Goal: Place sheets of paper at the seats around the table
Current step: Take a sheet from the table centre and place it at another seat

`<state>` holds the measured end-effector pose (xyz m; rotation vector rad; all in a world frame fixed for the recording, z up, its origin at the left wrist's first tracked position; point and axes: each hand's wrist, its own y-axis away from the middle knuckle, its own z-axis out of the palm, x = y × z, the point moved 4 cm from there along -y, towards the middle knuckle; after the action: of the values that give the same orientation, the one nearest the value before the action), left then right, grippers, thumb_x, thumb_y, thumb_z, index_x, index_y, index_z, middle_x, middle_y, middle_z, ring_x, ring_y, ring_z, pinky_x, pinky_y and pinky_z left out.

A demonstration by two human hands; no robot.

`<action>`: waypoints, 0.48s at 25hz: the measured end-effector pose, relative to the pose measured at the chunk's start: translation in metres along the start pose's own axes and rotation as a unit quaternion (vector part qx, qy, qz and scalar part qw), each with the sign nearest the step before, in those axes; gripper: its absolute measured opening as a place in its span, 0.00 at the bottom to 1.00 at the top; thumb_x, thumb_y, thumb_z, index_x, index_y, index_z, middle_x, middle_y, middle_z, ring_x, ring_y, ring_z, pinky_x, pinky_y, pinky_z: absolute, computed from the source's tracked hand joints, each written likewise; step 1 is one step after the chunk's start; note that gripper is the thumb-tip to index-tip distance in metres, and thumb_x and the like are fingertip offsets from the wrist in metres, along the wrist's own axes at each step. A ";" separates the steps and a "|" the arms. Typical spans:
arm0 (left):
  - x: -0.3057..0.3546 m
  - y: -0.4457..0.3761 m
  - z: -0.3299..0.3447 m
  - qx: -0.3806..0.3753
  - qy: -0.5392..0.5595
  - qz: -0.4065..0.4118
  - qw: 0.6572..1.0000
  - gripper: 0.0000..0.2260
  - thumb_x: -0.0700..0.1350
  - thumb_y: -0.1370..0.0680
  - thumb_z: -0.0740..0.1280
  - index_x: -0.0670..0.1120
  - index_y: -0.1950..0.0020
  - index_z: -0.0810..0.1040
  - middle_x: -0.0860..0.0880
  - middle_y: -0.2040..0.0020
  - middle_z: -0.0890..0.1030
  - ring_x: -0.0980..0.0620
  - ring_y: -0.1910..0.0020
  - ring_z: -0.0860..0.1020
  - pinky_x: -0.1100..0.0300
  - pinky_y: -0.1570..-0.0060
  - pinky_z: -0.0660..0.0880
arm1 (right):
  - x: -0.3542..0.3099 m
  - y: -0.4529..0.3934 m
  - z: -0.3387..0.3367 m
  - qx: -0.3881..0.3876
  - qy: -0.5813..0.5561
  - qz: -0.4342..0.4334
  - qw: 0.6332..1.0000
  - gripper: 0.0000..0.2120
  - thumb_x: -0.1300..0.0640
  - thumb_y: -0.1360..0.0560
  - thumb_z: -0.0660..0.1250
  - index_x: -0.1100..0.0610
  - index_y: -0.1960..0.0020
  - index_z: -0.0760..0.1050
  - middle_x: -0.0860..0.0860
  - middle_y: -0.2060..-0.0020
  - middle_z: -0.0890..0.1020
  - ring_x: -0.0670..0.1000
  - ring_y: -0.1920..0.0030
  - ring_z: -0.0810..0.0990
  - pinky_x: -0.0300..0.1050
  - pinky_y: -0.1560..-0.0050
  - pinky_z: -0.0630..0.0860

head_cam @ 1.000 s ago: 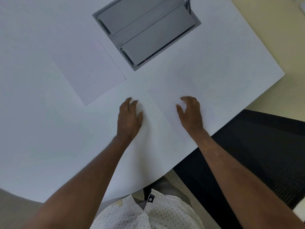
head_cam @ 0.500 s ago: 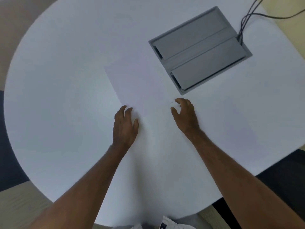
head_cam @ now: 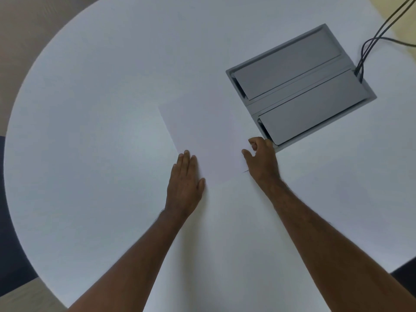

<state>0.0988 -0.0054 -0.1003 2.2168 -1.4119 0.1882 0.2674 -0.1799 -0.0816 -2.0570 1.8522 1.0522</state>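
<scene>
At table (head_cam: 90,154) centre, left hand (head_cam: 184,183) is lying flat, ungripping, on the sheet (head_cam: 209,140) (thin, floppy, slippery); right hand (head_cam: 261,161), at three o'clock, is pinching its edge.

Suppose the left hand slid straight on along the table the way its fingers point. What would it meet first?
The left hand points up and slightly right, along the sheet of paper. Beyond it the table looks free; the grey cable box lies off to the right.

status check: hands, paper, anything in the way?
Left hand flat on the paper sheet. Right hand curled at its right edge, grip unclear. Grey cable box right beside that hand.
</scene>
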 end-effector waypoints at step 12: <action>-0.004 0.010 -0.015 0.013 0.107 0.003 0.994 0.31 0.50 0.15 0.61 0.41 0.16 0.53 0.43 0.15 0.49 0.46 0.15 0.47 0.54 0.18 0.47 | -0.008 0.022 -0.020 0.036 -0.157 0.090 0.983 0.09 0.59 0.22 0.72 0.56 0.42 0.83 0.49 0.54 0.85 0.50 0.51 0.84 0.40 0.48 0.78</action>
<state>0.0901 0.0018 -0.0855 2.1403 -1.3053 0.4342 0.2546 -0.1898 -0.0548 -1.5968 1.9042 1.2485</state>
